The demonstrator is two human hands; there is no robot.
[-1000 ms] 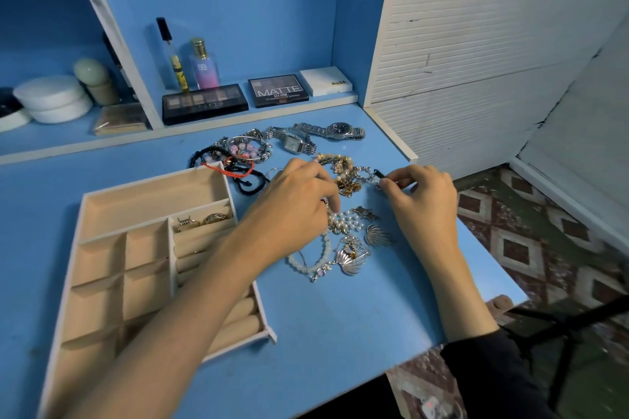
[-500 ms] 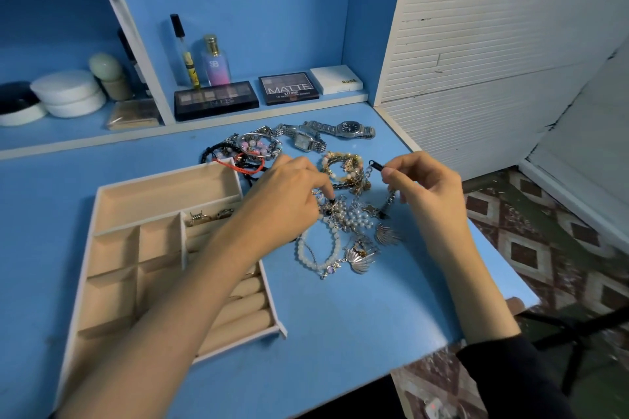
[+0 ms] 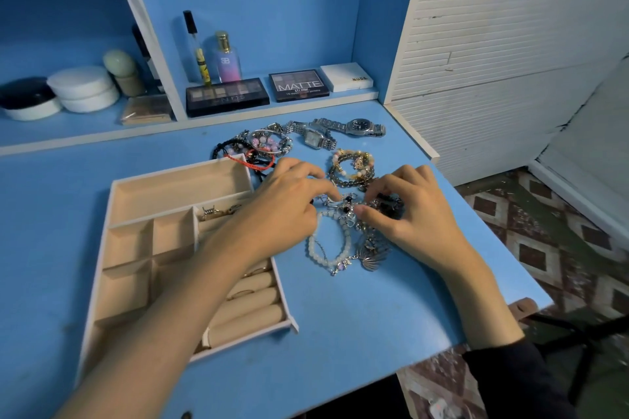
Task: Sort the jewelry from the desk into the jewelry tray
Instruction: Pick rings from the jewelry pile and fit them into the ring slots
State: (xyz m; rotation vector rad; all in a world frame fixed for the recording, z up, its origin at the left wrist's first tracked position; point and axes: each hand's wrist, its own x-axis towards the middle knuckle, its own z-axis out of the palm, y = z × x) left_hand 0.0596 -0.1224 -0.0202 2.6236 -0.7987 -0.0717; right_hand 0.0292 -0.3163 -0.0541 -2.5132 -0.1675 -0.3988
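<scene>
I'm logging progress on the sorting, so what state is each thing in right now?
Tray: mostly empty, few rings
Pile: tangled, on desk
Left hand: fingertips on pile, grip hidden
Right hand: pinches pile
Watches: flat on desk
Palettes: closed
Perfume: upright, capped

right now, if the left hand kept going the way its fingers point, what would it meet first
The silver charm tangle, right at the left hand's fingertips and seemingly in contact with them. Just beyond it is the right hand's thumb.
</scene>
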